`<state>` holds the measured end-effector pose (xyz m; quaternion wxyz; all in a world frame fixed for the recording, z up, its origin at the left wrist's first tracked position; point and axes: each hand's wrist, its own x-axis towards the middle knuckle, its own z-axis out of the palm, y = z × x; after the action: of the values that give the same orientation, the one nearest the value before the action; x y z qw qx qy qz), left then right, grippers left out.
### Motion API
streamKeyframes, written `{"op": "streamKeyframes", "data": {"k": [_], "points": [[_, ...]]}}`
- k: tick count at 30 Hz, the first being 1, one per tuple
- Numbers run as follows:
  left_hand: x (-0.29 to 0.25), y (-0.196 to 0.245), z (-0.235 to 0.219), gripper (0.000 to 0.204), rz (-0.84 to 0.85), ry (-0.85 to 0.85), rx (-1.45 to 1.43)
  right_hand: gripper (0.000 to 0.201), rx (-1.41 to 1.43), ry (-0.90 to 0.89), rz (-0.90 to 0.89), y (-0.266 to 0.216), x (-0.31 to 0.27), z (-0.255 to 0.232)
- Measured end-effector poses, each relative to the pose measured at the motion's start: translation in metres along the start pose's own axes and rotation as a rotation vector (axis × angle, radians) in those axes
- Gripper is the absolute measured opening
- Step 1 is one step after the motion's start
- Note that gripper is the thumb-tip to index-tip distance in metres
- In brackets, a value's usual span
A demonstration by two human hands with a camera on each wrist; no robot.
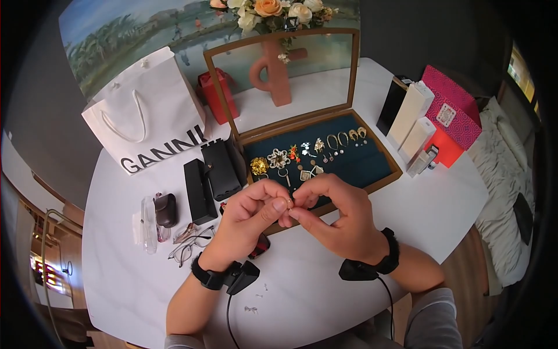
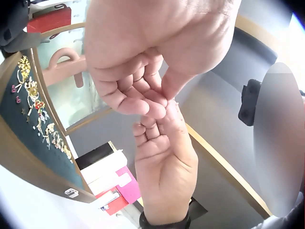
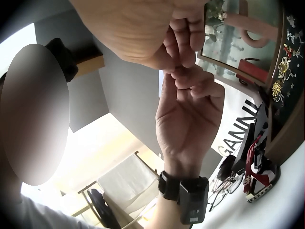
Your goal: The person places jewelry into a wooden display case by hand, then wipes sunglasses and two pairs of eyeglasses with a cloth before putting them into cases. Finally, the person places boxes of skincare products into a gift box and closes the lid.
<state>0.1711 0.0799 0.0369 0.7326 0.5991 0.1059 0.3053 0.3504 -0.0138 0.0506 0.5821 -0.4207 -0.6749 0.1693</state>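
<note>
My left hand (image 1: 250,218) and right hand (image 1: 343,218) meet fingertip to fingertip over the front edge of a wooden jewellery box (image 1: 383,185). Between their thumbs and forefingers they pinch a tiny shiny, gold-coloured piece (image 1: 290,201), mostly hidden by the fingers; I cannot tell its kind. Behind the hands the glass lid (image 1: 232,64) stands raised. Rows of earrings lie on the dark green lining, among them a gold flower (image 1: 258,166), a silver flower (image 1: 278,158) and hoops (image 1: 332,142). In the left wrist view, the right hand (image 2: 167,162) reaches up to the left fingertips.
At left stand a white paper bag (image 1: 145,110), black cases (image 1: 218,171) and eyeglasses (image 1: 189,247). White boxes (image 1: 411,113) and a pink envelope (image 1: 450,110) stand at right. Tiny clear pieces (image 1: 251,309) lie near the front; a pink vase (image 1: 278,75) is behind the lid.
</note>
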Motion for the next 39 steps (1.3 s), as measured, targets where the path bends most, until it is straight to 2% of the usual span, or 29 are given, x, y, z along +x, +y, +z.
{"op": "streamKeyframes", "data": {"k": [4, 8, 10, 14, 19, 25, 35, 38, 39], "points": [[0.001, -0.002, 0.0, 0.014, -0.016, -0.019, -0.093, 0.015, -0.007, 0.018, -0.04, -0.003, 0.0, 0.002], [0.002, -0.006, 0.0, 0.014, -0.043, 0.009, -0.085, 0.015, -0.041, 0.033, -0.063, 0.002, -0.001, 0.004], [0.003, -0.008, 0.0, 0.013, -0.032, 0.03, -0.022, 0.015, -0.126, 0.065, -0.13, 0.005, 0.0, 0.004], [0.004, -0.011, 0.0, 0.013, -0.038, 0.042, -0.01, 0.015, -0.146, 0.073, -0.115, 0.007, -0.001, 0.005], [0.005, -0.017, 0.002, 0.009, 0.122, 0.048, 0.05, 0.019, -0.102, 0.066, -0.1, 0.01, -0.003, 0.006], [0.004, -0.015, 0.002, 0.005, 0.178, 0.039, 0.182, 0.021, -0.105, 0.074, -0.103, 0.013, -0.005, 0.007], [0.002, -0.013, 0.008, 0.005, 0.145, 0.052, 0.212, 0.019, -0.095, 0.063, -0.123, 0.013, -0.003, 0.004], [0.003, -0.011, 0.01, 0.006, 0.118, 0.081, 0.244, 0.017, -0.061, 0.019, -0.048, 0.014, -0.003, 0.001], [0.003, -0.013, 0.01, 0.007, 0.113, 0.138, 0.227, 0.017, -0.065, 0.003, -0.042, 0.016, 0.001, -0.004]]}}
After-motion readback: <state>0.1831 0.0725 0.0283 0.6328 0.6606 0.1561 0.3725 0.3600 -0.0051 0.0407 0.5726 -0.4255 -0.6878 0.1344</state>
